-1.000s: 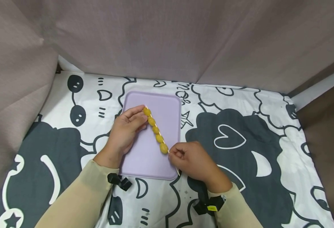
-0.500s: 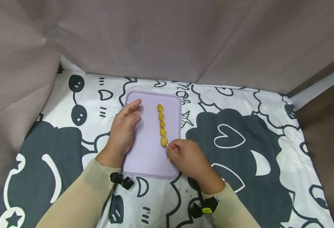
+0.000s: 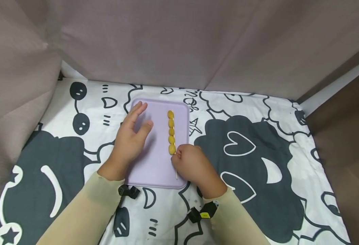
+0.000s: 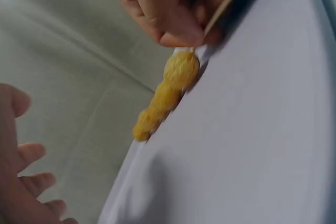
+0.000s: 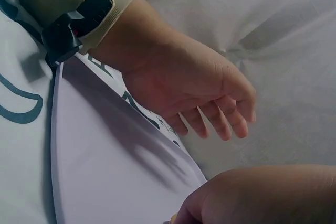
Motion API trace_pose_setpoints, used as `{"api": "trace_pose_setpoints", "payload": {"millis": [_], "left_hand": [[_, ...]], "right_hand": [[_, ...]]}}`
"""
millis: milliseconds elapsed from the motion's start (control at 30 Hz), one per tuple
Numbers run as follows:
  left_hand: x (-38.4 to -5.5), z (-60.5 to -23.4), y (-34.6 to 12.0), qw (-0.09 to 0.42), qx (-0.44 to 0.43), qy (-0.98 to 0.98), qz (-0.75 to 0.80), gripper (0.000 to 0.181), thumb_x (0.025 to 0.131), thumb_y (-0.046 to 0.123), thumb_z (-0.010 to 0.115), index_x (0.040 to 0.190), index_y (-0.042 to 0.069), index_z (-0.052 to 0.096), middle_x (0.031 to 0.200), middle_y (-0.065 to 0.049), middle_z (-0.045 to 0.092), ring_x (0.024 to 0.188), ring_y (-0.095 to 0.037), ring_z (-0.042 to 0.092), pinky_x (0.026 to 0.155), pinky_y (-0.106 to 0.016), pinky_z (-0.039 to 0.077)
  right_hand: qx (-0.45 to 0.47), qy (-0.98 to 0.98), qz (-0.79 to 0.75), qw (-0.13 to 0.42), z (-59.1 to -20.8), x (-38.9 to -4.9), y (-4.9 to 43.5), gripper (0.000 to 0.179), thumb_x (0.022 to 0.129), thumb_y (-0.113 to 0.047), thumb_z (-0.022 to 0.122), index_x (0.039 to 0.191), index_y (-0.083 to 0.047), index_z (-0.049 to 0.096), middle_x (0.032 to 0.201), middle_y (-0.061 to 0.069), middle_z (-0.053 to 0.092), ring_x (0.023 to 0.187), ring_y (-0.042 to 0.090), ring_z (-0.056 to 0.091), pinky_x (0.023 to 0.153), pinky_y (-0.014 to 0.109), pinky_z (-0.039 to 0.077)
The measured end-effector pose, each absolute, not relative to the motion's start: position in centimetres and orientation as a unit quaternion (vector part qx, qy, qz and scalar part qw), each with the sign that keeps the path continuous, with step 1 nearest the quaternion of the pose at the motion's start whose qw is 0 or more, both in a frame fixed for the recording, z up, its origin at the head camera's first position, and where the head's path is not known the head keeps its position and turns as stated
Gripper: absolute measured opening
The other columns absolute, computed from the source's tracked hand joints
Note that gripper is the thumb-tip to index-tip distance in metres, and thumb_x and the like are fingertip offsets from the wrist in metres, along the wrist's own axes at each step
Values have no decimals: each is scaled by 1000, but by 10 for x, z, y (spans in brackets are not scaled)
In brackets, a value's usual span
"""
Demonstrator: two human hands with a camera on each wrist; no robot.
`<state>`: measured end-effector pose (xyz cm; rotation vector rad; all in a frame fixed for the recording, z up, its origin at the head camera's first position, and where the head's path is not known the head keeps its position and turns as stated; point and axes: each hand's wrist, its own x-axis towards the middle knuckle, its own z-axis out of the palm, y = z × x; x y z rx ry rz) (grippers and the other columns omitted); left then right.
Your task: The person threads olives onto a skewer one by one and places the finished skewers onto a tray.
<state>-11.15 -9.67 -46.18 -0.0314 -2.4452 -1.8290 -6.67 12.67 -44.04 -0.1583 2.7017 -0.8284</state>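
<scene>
A skewer of several yellow balls (image 3: 171,132) runs lengthwise over the right half of a lilac tray (image 3: 155,175). My right hand (image 3: 191,163) pinches its thin wooden stick just below the lowest ball, and the stick's bare end sticks out under the fingers. In the left wrist view the balls (image 4: 168,95) lie low along the tray surface, with the pinching fingers (image 4: 176,22) above them. My left hand (image 3: 127,139) hovers over the tray's left side, fingers and thumb spread, holding nothing. The right wrist view shows that left hand (image 5: 184,72) with its fingers extended.
Under the tray lies a white cloth with dark cartoon prints (image 3: 237,149). Grey-brown fabric (image 3: 179,44) hangs behind and at the left, and a brown panel (image 3: 348,136) stands at the right. Both wrists carry small black devices (image 3: 128,191).
The left hand has let go of the skewer's far end and spread its fingers. The right hand has swung the skewer from slanted to nearly straight along the tray and shifted slightly left.
</scene>
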Motion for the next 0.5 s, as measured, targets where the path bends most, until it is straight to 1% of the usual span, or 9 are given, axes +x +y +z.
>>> {"api": "trace_pose_setpoints", "payload": {"millis": [100,200,367,433,500], "left_hand": [[-113,-460,-102,51,-31,-845,-531,59,108,35,72,164,22,59,182,-1,39,173,-27,30,144,-57,24],[-114,-461,-106,47,-47,-866,-495,58,107,37,73,162,20,62,182,-4,40,174,-32,28,144,-60,23],[-111,-466,-113,41,-66,-883,-463,58,105,38,75,159,18,65,181,-8,42,174,-40,26,142,-67,23],[-110,-467,-115,46,-70,-886,-455,58,105,39,76,158,18,66,181,-9,42,174,-42,25,142,-69,23],[-110,-468,-117,55,-72,-890,-446,58,105,39,76,158,18,66,181,-10,42,173,-44,25,141,-70,23]], "right_hand": [[-52,946,-272,167,-441,-72,122,35,102,-14,61,68,-16,52,57,-1,51,51,16,55,44,26,40],[-49,947,-259,184,-443,-76,120,30,104,-14,59,74,-14,59,59,1,59,49,17,59,44,29,45],[-42,939,-264,218,-446,-79,118,23,107,-14,56,87,-12,66,59,3,63,42,16,60,41,29,49],[-40,939,-262,221,-446,-81,118,22,107,-13,55,89,-11,67,60,4,64,42,17,61,40,29,49],[-39,942,-253,217,-446,-82,117,21,107,-14,55,91,-9,68,66,6,66,46,18,61,42,29,49]]}}
